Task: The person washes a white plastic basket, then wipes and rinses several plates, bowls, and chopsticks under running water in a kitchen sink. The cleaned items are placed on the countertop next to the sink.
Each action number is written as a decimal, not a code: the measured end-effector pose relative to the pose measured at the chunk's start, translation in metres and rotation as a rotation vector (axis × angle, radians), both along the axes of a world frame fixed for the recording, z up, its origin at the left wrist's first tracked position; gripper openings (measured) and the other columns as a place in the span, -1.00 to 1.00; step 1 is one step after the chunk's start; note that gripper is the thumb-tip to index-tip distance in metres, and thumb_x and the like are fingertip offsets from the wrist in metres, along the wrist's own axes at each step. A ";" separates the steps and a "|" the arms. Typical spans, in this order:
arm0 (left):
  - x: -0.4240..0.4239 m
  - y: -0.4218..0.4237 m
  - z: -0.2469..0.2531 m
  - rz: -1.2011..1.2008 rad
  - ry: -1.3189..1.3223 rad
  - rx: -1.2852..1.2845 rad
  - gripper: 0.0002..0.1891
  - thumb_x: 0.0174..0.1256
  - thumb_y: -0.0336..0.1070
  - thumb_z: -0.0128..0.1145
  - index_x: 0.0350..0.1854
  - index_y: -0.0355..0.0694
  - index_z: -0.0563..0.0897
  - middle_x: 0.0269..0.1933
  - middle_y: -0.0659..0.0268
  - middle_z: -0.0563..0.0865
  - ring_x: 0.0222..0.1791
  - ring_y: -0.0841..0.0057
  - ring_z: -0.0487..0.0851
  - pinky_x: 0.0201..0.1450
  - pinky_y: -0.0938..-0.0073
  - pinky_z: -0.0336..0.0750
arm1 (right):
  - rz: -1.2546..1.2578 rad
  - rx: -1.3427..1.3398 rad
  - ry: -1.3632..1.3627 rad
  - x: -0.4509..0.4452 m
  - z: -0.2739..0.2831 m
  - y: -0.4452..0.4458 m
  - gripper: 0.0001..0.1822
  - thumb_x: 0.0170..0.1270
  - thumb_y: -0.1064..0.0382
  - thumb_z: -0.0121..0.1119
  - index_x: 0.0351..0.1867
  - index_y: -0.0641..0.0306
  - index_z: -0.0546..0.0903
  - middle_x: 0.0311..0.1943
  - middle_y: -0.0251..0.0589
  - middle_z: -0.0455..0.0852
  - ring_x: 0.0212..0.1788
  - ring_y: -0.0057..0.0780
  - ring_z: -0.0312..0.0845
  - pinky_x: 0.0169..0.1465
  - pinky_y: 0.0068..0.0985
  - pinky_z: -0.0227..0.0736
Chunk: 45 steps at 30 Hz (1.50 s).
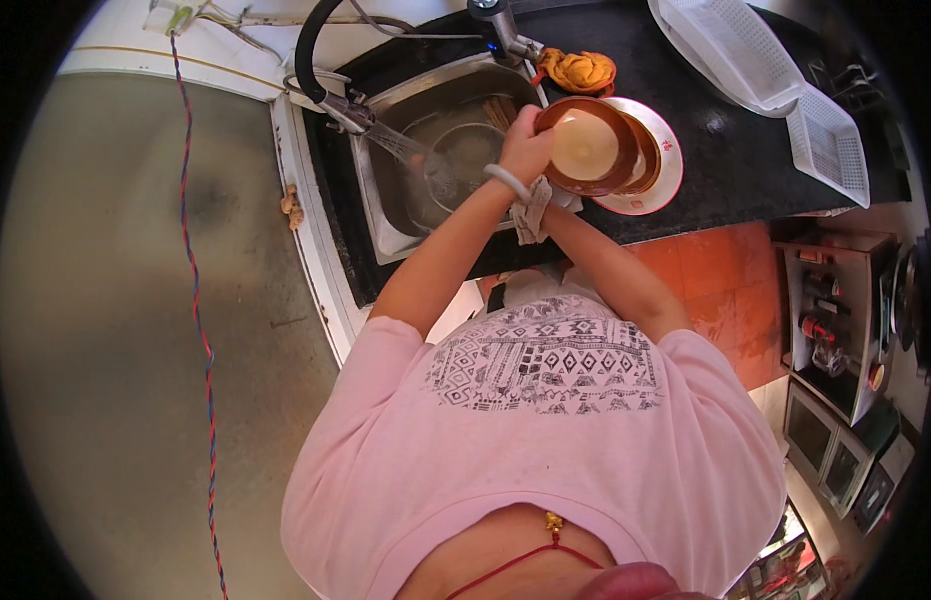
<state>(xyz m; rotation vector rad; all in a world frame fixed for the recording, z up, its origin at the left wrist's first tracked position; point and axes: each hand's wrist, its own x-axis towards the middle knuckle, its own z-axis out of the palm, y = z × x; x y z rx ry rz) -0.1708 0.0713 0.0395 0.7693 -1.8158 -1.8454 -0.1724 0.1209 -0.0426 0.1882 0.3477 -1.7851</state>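
Observation:
My left hand point(528, 151) grips the rim of a brown bowl point(585, 146) with a cream inside. Beneath and to the right of it is another brown bowl point(650, 161), on a red-rimmed white plate point(666, 124) on the counter. My right forearm crosses below my left wrist, and my right hand is hidden there. A greyish cloth point(534, 216) bunches at that crossing; I cannot tell whether the right hand holds it. A pull-out faucet point(348, 112) sprays water into the steel sink point(386, 238). In the sink lie a round vessel point(465, 150) and several wooden chopsticks point(500, 112).
A second faucet point(503, 30) stands behind the sink, beside an orange cloth point(578, 71). White plastic baskets point(743, 56) sit on the right of the black counter point(724, 165). A twisted red-and-blue wire point(186, 187) hangs at the left. An open shelf point(833, 315) stands at the right.

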 end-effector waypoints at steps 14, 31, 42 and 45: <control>-0.050 0.021 -0.003 -0.077 -0.480 -0.621 -0.76 0.13 -0.31 -0.02 -0.16 -0.24 0.41 -0.10 -0.06 0.49 -0.09 -0.01 0.51 -0.03 0.11 0.39 | -0.072 0.172 0.860 -0.038 -0.093 -0.003 -0.65 0.33 0.10 -0.16 0.07 0.16 0.35 -0.05 -0.22 0.47 -0.03 -0.43 0.41 -0.06 -0.46 0.37; 0.068 -0.051 -0.136 -0.647 -1.003 -0.503 -0.63 -0.01 -0.30 0.12 -0.08 -0.25 0.59 -0.03 -0.02 0.58 0.00 0.10 0.54 0.03 0.27 0.44 | 0.109 0.520 0.398 -0.026 -0.037 0.024 -0.80 0.07 0.33 0.03 -0.69 0.22 0.44 -0.78 -0.38 0.37 -0.76 -0.65 0.30 -0.73 -0.67 0.11; 0.100 -0.065 -0.136 -0.465 -0.905 -0.570 -0.69 -0.06 -0.42 0.01 -0.20 -0.24 0.64 -0.11 0.01 0.61 -0.07 0.08 0.55 -0.01 0.21 0.43 | -0.006 0.657 0.505 -0.013 -0.012 0.022 -0.83 -0.06 0.45 0.09 -0.68 0.22 0.36 -0.78 -0.31 0.38 -0.82 -0.54 0.25 -0.73 -0.58 0.19; 0.108 -0.072 -0.126 -0.506 -0.885 -0.609 -0.69 -0.09 -0.44 -0.01 -0.24 -0.19 0.66 -0.14 0.02 0.62 -0.08 0.08 0.55 -0.03 0.21 0.44 | -0.070 0.684 0.569 -0.008 0.000 0.019 -0.84 -0.06 0.46 0.07 -0.69 0.23 0.37 -0.78 -0.31 0.37 -0.83 -0.55 0.23 -0.71 -0.56 0.24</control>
